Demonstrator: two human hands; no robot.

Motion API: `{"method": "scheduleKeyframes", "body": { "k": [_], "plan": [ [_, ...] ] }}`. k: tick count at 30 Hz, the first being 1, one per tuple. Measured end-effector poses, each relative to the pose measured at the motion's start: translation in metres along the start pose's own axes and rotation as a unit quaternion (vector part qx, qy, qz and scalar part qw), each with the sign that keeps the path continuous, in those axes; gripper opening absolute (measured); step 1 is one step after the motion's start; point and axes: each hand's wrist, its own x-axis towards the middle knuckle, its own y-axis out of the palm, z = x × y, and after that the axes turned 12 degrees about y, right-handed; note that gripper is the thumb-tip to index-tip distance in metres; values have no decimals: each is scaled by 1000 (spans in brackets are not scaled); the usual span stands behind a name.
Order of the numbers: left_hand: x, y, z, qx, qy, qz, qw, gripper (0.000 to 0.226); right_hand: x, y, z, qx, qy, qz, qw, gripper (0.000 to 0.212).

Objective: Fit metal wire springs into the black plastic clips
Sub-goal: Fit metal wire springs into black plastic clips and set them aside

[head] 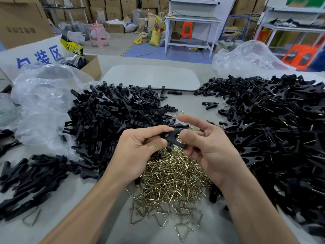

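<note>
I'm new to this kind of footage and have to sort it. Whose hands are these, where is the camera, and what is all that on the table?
There is no machine here. A person works with bare hands, and the one picture comes from a camera worn on their head, looking forward and down. The left hand and right hand together pinch one black clip above a heap of brass-coloured wire springs. On the grey table, a pile of black clip parts lies to the left. In the right pile wire glints in many clips, so those seem already fitted. Clear plastic bags lie at the far left.
</note>
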Motion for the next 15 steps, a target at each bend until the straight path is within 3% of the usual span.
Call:
{"method": "scheduleKeyframes", "body": {
  "k": [4,8,11,15],
  "plan": [
    [-1,1,1,-23,14,-12,1000,37,-1,2,0,47,52,63,996,67],
    [1,2,2,8,28,-17,999,34,-5,7,-2,115,105,192,969,45],
    [1,4,3,33,10,-22,999,37,-4,11,-3,135,99,172,971,42],
    [2,0,3,70,-16,-75,995,46,0,14,-4,107,105,88,985,41]
  ]
}}
